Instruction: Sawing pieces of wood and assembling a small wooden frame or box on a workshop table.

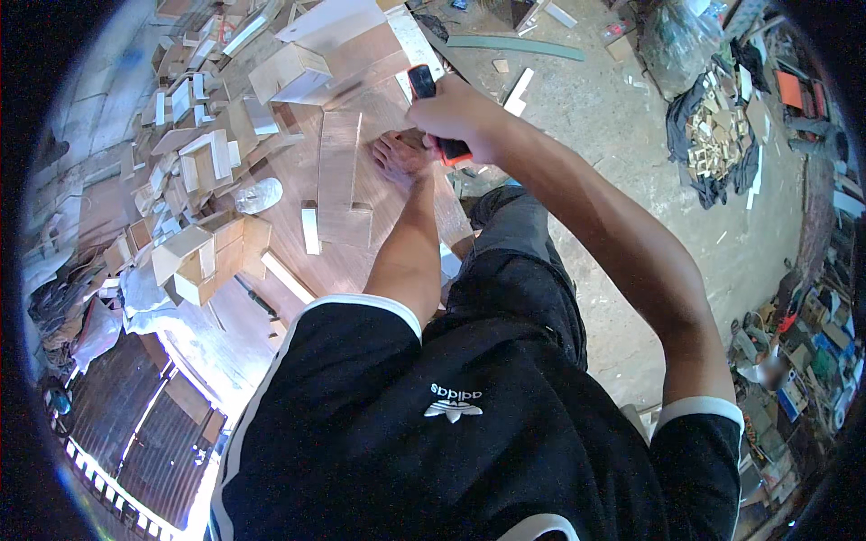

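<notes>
My right hand (451,117) grips a black-and-orange hand tool (421,86), possibly a nailer, at the right edge of the wooden worktop. Beside and partly behind it, my left hand (397,155) rests with fingers lying on a wooden piece at the worktop's edge; what is under the palm is hidden. Just left of that hand lies a long light-brown panel (341,176) with a short piece at its lower end, and a narrow white-edged block (310,230). A boxy wooden assembly (289,77) stands above them.
Many wood offcuts (198,117) crowd the left side of the worktop (280,216), with an open wooden box (216,257). On the concrete floor (622,270) at right are a dark sack of scraps (713,144), a clear plastic bag (667,50), a green strip (514,45) and clutter along the edge.
</notes>
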Demonstrator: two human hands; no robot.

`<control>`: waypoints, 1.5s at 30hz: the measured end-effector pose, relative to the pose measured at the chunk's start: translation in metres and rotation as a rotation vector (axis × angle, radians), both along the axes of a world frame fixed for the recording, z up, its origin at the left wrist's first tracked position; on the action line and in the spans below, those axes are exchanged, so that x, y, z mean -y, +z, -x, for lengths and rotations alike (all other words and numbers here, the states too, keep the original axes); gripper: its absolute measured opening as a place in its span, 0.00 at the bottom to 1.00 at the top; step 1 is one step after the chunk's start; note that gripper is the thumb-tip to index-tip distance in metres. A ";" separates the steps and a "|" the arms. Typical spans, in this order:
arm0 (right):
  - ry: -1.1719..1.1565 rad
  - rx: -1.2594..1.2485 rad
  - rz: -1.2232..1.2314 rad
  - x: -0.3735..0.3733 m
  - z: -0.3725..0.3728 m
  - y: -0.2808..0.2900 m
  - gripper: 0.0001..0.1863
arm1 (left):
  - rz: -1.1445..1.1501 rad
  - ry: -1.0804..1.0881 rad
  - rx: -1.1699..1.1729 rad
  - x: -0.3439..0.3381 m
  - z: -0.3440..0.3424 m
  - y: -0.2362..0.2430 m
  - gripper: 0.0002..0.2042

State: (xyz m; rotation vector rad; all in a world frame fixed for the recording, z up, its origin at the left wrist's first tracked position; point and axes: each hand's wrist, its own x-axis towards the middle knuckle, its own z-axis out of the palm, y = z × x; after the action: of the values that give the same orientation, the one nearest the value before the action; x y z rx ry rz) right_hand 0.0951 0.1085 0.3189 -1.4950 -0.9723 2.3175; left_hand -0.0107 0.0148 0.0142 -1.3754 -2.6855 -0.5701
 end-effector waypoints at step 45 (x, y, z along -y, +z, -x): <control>-0.250 0.266 -0.369 0.055 -0.131 -0.219 0.15 | -0.186 -0.123 0.342 0.010 0.001 0.046 0.07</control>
State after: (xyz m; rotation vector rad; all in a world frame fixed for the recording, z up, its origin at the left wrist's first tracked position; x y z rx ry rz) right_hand 0.2260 0.0537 0.0994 -1.6759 -1.1284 1.6885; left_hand -0.0121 0.0052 0.0606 -1.5176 -2.7139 -1.1310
